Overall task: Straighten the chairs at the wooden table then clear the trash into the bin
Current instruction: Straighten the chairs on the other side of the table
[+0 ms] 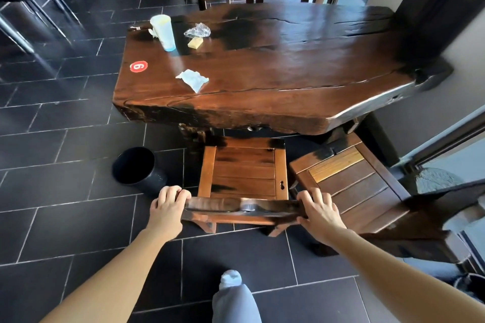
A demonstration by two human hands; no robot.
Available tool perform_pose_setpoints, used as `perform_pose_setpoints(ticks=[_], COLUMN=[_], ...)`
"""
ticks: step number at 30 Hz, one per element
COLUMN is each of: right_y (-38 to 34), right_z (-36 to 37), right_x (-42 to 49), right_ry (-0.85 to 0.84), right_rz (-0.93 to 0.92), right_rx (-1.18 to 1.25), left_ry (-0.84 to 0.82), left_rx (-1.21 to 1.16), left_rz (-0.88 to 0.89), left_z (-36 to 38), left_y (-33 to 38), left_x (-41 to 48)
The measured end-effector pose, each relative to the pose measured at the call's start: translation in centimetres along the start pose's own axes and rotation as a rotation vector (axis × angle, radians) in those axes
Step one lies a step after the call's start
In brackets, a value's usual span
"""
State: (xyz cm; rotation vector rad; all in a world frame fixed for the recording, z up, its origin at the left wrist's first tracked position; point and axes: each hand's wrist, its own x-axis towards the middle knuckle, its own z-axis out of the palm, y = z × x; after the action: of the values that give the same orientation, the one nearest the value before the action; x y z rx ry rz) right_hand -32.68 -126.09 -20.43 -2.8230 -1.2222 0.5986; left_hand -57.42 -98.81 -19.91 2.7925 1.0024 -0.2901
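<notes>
knee in grey sweatpants (236, 304) at the bottom, then both arms out to the near chair (244, 173). left hand (168, 207) and right hand (321, 214) each have their fingers (172, 191) curled tight over the ends of the chair's top rail, seat facing the worktop (288, 60) with its front edge just at the slab's near side. the second chair (349, 178) to the right sits skewed, corner almost touching this one. i'd say push straight and even with both hands, maybe lift the back legs a touch so it doesn't drag on the tiles (looks heavy). trash still up top: cup (163, 31), plastic wrap (198, 30), napkin (193, 80). black bin (137, 168) stands on the floor just left of the chair.
</notes>
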Motion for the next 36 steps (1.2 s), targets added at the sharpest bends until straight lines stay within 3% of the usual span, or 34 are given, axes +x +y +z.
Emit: perform_pose_setpoints(ticks=[6, 13, 20, 27, 36], right_y=[1.4, 2.5, 1.3, 1.0, 1.8], right_z=[-2.4, -3.1, -2.8, -2.4, -2.5], right_x=[4.1, 5.8, 5.0, 4.9, 5.0], right_ry=[-0.085, -0.068, -0.046, -0.041, -0.106], right_rz=[-0.007, -0.049, 0.026, 0.088, 0.051], right_rx=[0.009, 0.005, 0.004, -0.018, 0.004], left_ry=[-0.049, -0.085, -0.137, 0.031, -0.011], left_rx=[0.002, -0.004, -0.01, -0.111, -0.196], left_rz=[-0.01, -0.023, -0.027, -0.073, -0.116], left_z=[-0.9, -1.1, -1.3, -1.3, -1.5], left_y=[1.3, 1.9, 1.8, 1.7, 2.1], left_x=[2.6, 3.9, 3.8, 3.2, 2.5])
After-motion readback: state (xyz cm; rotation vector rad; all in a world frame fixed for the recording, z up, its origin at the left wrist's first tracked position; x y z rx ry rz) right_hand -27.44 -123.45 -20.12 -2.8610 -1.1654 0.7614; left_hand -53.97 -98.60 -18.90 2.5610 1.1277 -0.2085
